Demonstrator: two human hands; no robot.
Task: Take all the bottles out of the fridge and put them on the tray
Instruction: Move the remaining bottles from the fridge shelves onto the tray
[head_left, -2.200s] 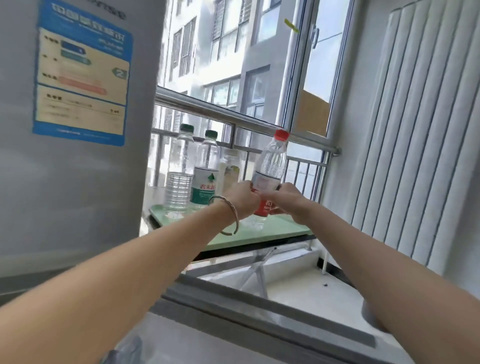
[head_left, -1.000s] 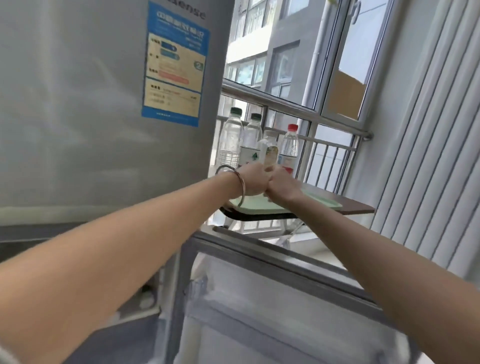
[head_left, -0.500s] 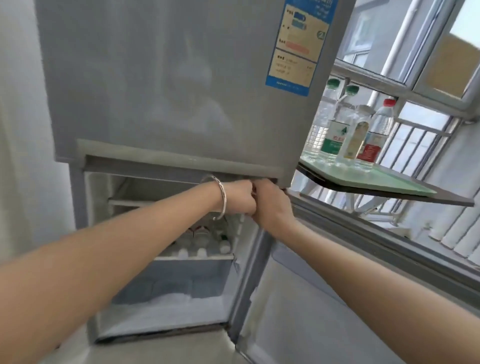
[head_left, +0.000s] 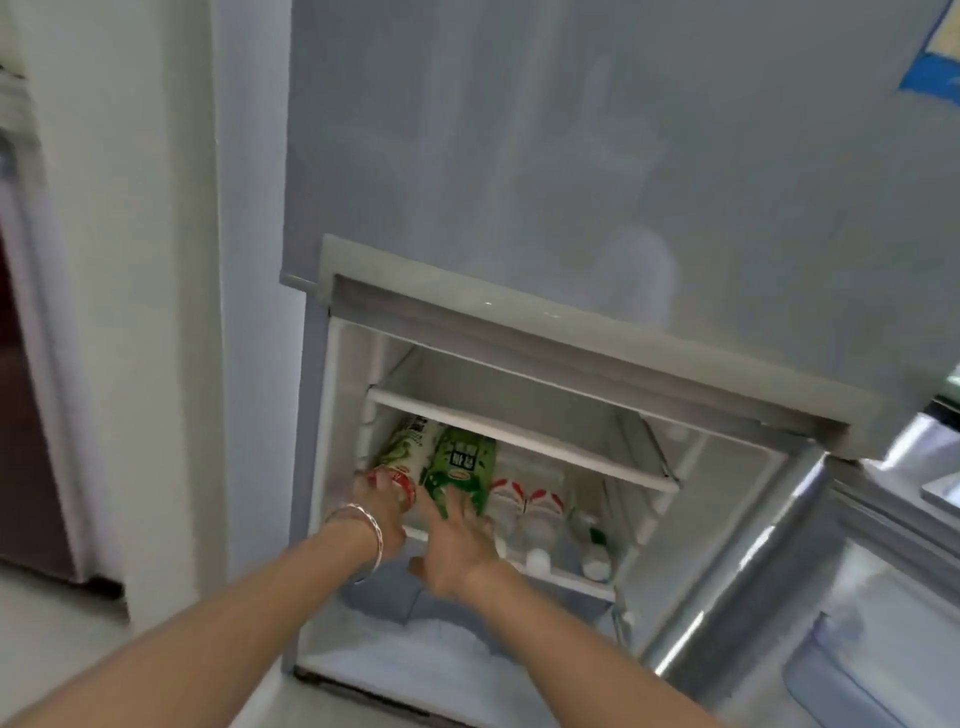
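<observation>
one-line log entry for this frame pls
phase: reaching into fridge lower shelf | left hand: on red-banded bottle | right hand: open at green-label bottle | more bottles lying to the right

Single head view: you look forward and down, close in, into the open lower fridge (head_left: 519, 218) compartment at centre frame; forearms enter from below.

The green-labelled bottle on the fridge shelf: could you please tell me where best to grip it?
Grip the green-labelled bottle around its near end, coming from the open front. It lies on its side, pointing outward, with neighbours close on both sides, so I'd slide it straight out.
</observation>
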